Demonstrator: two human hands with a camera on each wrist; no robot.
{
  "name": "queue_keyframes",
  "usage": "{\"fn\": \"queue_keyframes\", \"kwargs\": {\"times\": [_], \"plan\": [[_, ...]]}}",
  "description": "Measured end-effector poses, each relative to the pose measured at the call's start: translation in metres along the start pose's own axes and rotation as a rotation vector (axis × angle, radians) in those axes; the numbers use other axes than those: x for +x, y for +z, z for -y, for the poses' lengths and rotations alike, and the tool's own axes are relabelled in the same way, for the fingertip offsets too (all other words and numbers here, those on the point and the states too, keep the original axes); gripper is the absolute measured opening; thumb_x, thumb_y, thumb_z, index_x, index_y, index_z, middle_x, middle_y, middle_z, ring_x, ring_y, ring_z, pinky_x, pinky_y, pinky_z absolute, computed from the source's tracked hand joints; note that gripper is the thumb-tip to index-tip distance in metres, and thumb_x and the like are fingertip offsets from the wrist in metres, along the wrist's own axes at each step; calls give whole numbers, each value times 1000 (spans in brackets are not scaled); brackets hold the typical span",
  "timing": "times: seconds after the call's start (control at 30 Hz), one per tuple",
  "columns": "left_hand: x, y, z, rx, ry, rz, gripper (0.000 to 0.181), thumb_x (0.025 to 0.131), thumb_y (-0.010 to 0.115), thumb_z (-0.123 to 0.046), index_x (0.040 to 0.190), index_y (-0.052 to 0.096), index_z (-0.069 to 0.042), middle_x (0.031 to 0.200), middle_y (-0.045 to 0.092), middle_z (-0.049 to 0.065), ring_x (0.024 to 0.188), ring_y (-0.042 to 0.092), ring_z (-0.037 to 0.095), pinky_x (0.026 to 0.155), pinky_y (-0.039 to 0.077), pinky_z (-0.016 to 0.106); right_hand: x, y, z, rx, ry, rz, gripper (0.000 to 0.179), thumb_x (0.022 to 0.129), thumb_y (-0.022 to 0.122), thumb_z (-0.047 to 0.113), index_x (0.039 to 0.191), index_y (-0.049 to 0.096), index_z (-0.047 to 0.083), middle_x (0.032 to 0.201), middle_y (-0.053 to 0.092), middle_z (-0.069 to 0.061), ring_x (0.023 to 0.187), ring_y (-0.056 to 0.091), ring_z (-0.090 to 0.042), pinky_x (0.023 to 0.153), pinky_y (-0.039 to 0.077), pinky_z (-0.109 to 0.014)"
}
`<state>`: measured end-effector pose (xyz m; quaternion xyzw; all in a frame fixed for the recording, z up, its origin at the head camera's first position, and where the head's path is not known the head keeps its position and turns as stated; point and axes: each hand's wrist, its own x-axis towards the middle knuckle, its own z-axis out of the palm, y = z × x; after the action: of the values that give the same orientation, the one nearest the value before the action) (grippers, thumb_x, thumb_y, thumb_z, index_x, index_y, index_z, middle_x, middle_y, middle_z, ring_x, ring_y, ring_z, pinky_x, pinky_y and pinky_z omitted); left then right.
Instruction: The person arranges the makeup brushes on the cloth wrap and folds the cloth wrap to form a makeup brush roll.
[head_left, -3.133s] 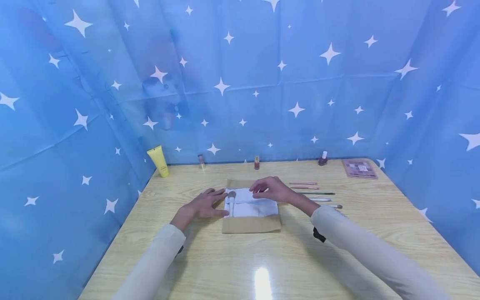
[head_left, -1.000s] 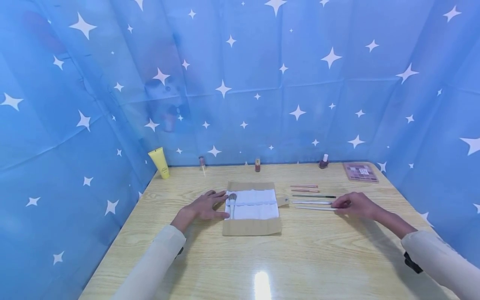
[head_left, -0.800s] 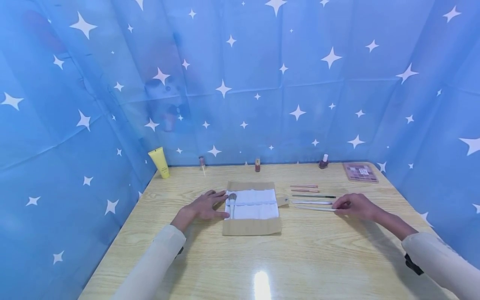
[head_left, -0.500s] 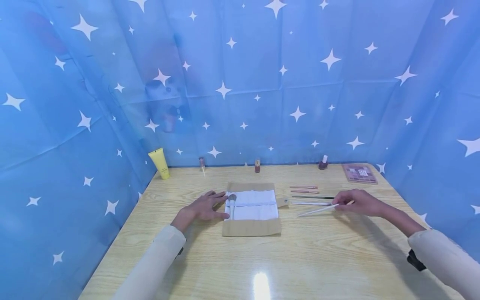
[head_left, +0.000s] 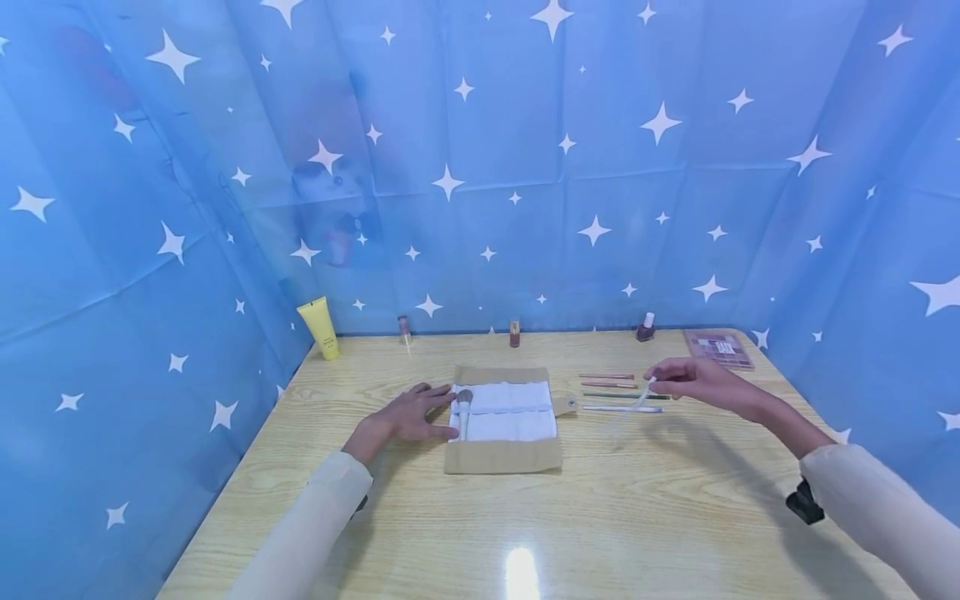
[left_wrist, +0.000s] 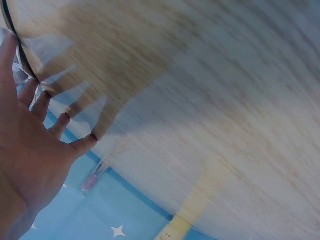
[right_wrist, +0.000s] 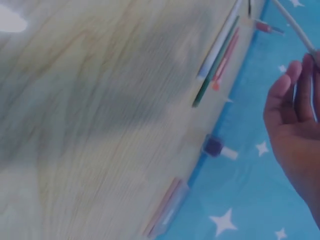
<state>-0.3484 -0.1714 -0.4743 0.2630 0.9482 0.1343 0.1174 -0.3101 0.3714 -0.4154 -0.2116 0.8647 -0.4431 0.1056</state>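
Note:
My left hand (head_left: pixel 411 412) lies spread at the left edge of a tan brush roll (head_left: pixel 502 457), fingertips on its border. Inside the roll's white pockets (head_left: pixel 513 423) stands one makeup brush (head_left: pixel 463 408) with a fluffy grey head. My right hand (head_left: pixel 693 382) is raised over the table to the right, pinching a slim white makeup brush (head_left: pixel 642 397) that slants down and left, its lower end blurred. In the right wrist view the white brush (right_wrist: pixel 295 25) rises from the fingertips. Under it lie a white brush (head_left: pixel 611 408), a dark green one (head_left: pixel 611 396) and two pink ones (head_left: pixel 607 381).
A yellow tube (head_left: pixel 320 328) stands at the back left. Along the back edge are a small lip gloss tube (head_left: pixel 405 330), a small red bottle (head_left: pixel 514 333) and a dark nail polish bottle (head_left: pixel 646 327). A palette (head_left: pixel 720 348) lies back right, before a blue starry curtain (head_left: pixel 517 183).
My right hand went from above the roll to the brushes at right, picked up the nearest white one and lifted it, tilting it. My left hand has stayed at the roll's edge.

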Motion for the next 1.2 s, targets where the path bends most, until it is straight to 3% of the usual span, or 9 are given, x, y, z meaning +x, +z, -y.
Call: {"fn": "queue_keyframes", "kwargs": {"times": [0.13, 0.37, 0.6, 0.87, 1.2], "plan": [[0, 1, 1, -2, -2, 3, 87, 92, 63, -69, 163, 37, -25, 172, 26, -1, 156, 20, 39, 120, 26, 67, 10, 5, 8, 32, 18, 5, 36, 106, 63, 26, 132, 65, 1, 136, 63, -26, 115, 68, -26, 92, 59, -39], [-1, 3, 2, 1, 2, 7, 86, 93, 62, -69, 163, 36, -25, 172, 25, -1, 157, 19, 39, 121, 25, 66, 30, 13, 27, 83, 38, 3, 41, 105, 64, 31, 137, 63, 5, 149, 57, -17, 119, 68, -23, 106, 52, -46], [0, 5, 4, 8, -4, 14, 88, 93, 61, -71, 164, 34, -27, 172, 24, -1, 157, 18, 38, 121, 24, 67, 56, 23, 46, 107, 15, 12, 50, 105, 65, 31, 145, 57, 2, 144, 59, -19, 116, 69, -30, 104, 54, -47], [0, 4, 4, 16, -5, 20, 88, 93, 59, -73, 164, 32, -28, 172, 23, -1, 158, 16, 37, 122, 22, 66, 90, 37, 62, 186, -1, 34, 54, 106, 63, 28, 151, 50, 0, 149, 55, -22, 125, 64, -35, 107, 52, -47], [0, 0, 4, 15, 13, 17, 89, 94, 58, -73, 165, 30, -27, 173, 20, -1, 158, 14, 38, 123, 18, 66, 128, 60, 82, 190, 73, -29, 56, 104, 66, 32, 147, 54, -2, 140, 64, -21, 122, 66, -36, 103, 55, -43]]}}
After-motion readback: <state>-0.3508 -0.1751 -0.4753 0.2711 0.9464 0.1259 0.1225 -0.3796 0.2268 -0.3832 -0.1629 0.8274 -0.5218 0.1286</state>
